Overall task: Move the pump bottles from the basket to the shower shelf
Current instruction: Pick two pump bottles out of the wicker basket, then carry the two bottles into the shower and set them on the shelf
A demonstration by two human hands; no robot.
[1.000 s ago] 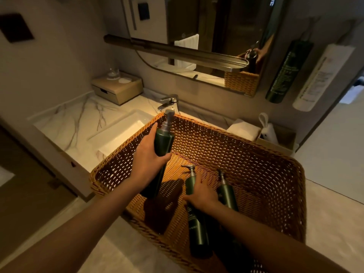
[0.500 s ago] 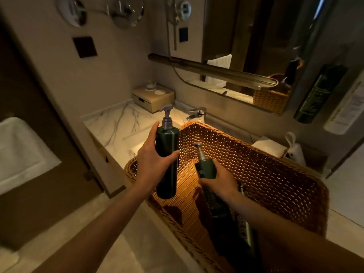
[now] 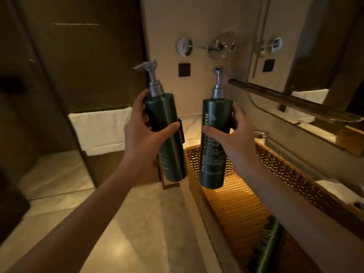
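At centre frame, held up in the air: two dark green pump bottles with grey pump heads.

Left pump bottle (image 3: 167, 134): tilted slightly, spout pointing left; clasped round its upper body by the left hand (image 3: 141, 138), thumb across the front, fingers behind. Grip closed on the bottle.

Right pump bottle (image 3: 214, 142): near upright, pale vertical lettering on its face, too blurred to read; held round its middle by the right hand (image 3: 236, 138), thumb on the front. Grip closed on the bottle. The two bottles stand side by side, apart, not touching.

Third pump bottle (image 3: 266, 245): lying in the wicker basket (image 3: 295, 174), lower right, partly hidden by the right forearm.

Wicker basket: woven, amber, lit from within, below and behind the right bottle.

Surroundings: pale tiled floor (image 3: 137, 223) beneath the left arm; white towel (image 3: 100, 131) hanging at left behind the left hand; round wall-mounted mirror on a chrome arm (image 3: 222, 45) above the bottles; dark square wall plate (image 3: 184, 69) between the pump heads; metal rail (image 3: 285, 99) running off to the right.
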